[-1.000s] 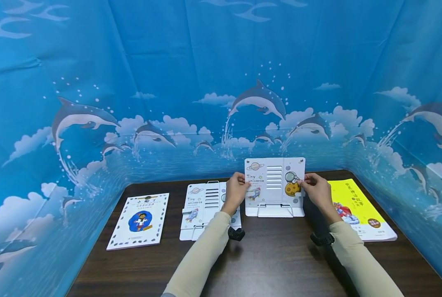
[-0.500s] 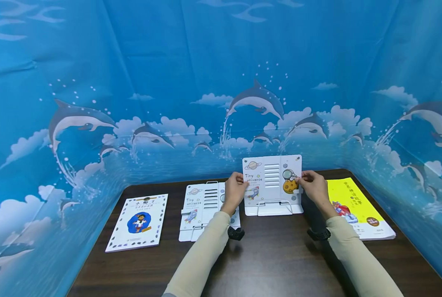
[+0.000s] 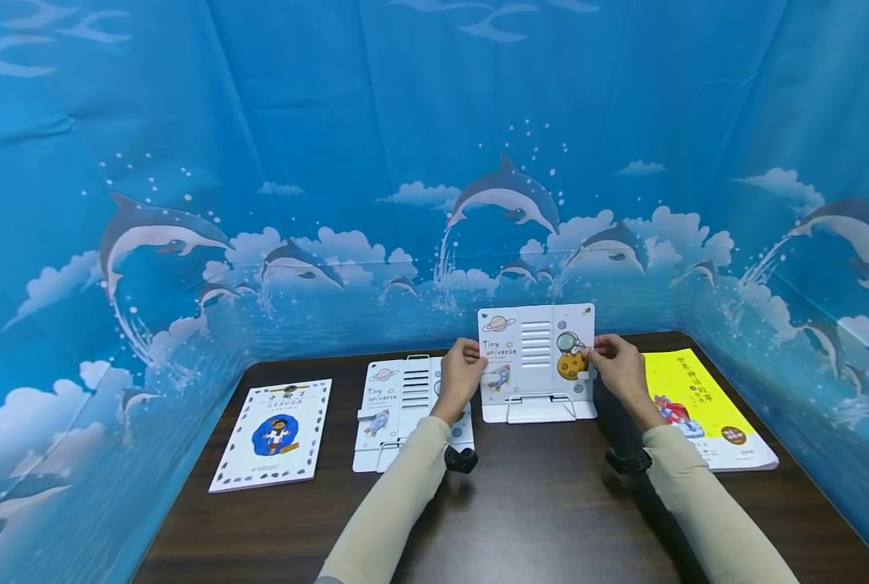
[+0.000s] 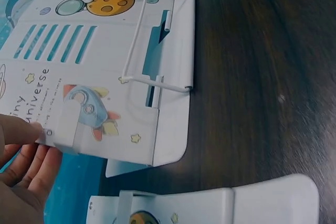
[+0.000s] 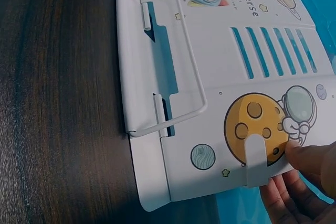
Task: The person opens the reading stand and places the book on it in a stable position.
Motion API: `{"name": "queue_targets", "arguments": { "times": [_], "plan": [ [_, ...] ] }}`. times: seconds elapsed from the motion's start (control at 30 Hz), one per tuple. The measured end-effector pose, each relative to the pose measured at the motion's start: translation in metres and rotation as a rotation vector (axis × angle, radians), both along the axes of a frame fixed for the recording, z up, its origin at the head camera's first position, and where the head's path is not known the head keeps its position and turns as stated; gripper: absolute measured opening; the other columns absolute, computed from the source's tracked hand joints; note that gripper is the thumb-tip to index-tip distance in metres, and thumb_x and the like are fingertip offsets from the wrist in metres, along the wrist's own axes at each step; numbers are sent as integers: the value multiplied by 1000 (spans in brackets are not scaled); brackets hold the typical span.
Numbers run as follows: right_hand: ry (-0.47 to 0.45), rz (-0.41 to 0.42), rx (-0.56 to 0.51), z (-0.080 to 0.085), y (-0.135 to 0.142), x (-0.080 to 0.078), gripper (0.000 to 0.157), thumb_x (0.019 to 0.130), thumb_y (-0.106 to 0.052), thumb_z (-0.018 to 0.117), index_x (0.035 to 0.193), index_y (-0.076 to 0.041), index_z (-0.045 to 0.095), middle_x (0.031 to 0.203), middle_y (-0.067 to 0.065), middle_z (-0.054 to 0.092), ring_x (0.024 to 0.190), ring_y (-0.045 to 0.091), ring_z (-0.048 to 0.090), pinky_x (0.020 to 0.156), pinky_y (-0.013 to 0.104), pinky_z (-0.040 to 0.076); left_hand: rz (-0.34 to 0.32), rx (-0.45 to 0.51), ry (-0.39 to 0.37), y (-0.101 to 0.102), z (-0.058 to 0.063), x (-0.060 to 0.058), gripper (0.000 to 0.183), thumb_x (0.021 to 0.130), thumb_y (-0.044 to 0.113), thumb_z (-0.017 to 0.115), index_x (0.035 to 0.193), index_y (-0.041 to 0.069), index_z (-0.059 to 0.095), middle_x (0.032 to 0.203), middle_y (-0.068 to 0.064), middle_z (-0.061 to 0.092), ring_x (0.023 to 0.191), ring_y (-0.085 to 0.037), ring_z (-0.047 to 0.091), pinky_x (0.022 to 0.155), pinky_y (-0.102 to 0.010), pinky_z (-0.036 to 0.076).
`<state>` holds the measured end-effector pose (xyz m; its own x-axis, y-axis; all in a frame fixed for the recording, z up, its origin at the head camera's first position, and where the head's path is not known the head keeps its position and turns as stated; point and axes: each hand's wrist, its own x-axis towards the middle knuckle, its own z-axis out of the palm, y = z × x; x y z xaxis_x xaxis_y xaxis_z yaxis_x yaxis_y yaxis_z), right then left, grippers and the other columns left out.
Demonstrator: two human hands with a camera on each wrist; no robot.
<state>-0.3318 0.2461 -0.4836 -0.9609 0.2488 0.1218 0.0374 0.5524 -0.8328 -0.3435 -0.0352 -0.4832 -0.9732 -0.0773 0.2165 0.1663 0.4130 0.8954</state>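
- The raised book stand (image 3: pixel 535 377) is directly between the two hands, its base resting on the table (image 3: pixel 536 503).
- Its longer side runs across, from one hand to the other – so neither hand is nearer.
- The left hand (image 3: pixel 460 378) pinches the left edge, thumb in front and fingers behind.
- The right hand (image 3: pixel 620 370) pinches the right edge in the same manner.
- The second stand (image 3: pixel 397 405) lies low, just beside, to the left.

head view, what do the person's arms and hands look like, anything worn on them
The left sleeve and right sleeve are long, plain and pale beige. The left wrist device and right wrist device are black. The left hand and right hand are ungloved.
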Motion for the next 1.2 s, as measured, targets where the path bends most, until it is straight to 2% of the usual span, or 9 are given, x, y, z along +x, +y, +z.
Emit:
{"name": "queue_targets", "arguments": {
  "times": [0.1, 0.2, 0.33, 0.4, 0.47, 0.63, 0.8, 1.03, 1.2],
  "plan": [
    [26, -4, 1, 1, 0, 3, 43, 107, -20, 66, 141, 6, 58, 132, 30, 65, 117, 44, 65, 106, 57, 57, -29, 18, 11, -7, -2, 3, 20, 99, 4, 72, 118, 2, 68, 111, -13, 72, 101, -25, 72, 89, -36, 61],
    [93, -63, -11, 3, -5, 10, 41, 106, -18, 67, 139, 5, 58, 132, 28, 65, 118, 42, 66, 104, 54, 58, -49, 35, 25, -17, -4, 7, 19, 100, 6, 71, 118, 1, 69, 112, -14, 74, 102, -26, 72, 89, -35, 62],
    [158, -107, -24, 7, -19, 23, 34, 106, -16, 67, 133, 2, 61, 129, 25, 67, 114, 38, 66, 91, 26, 59, -55, 61, 26, -35, -6, 16, 18, 100, 6, 69, 116, -3, 70, 108, -16, 74, 96, -24, 73, 81, -30, 63],
    [160, -75, -25, 9, -28, 29, 30, 106, -17, 67, 130, 2, 62, 126, 24, 68, 110, 37, 67, 83, 13, 51, -45, 79, 14, -46, -7, 21, 16, 100, 6, 70, 114, -2, 71, 104, -16, 75, 91, -22, 73, 77, -27, 63],
    [153, -29, -41, 11, -38, 36, 27, 106, -17, 67, 126, 2, 64, 123, 25, 70, 107, 37, 67, 76, 7, 44, -43, 105, 0, -58, -7, 28, 14, 100, 6, 70, 111, -2, 71, 101, -17, 75, 87, -23, 73, 74, -29, 63],
    [152, 55, -52, 11, -59, 51, 20, 105, -16, 68, 118, 0, 68, 113, 22, 73, 99, 33, 72, 74, 8, 48, -38, 137, -22, -85, -12, 42, 13, 102, 8, 70, 109, -2, 72, 97, -17, 75, 84, -22, 74, 74, -34, 65],
    [169, 106, -48, 10, -71, 59, 17, 105, -17, 69, 114, -2, 71, 106, 17, 74, 92, 27, 73, 75, 13, 51, -28, 169, -42, -101, -14, 56, 13, 102, 10, 71, 110, -1, 73, 101, -17, 75, 87, -20, 74, 75, -29, 65],
    [168, 104, -70, 13, -61, 73, 22, 105, -18, 69, 118, 0, 71, 110, 20, 74, 96, 30, 72, 77, 10, 51, -102, 175, -51, -91, -12, 75, 14, 102, 8, 70, 110, -4, 71, 100, -17, 74, 87, -25, 75, 74, -28, 64],
    [148, 99, -78, 11, -52, 80, 25, 105, -19, 69, 119, 2, 70, 111, 24, 74, 92, 30, 71, 73, 13, 53, -117, 154, -27, -82, -5, 82, 14, 102, 8, 69, 109, -3, 71, 97, -15, 74, 86, -33, 74, 76, -39, 65]
  ]
}}
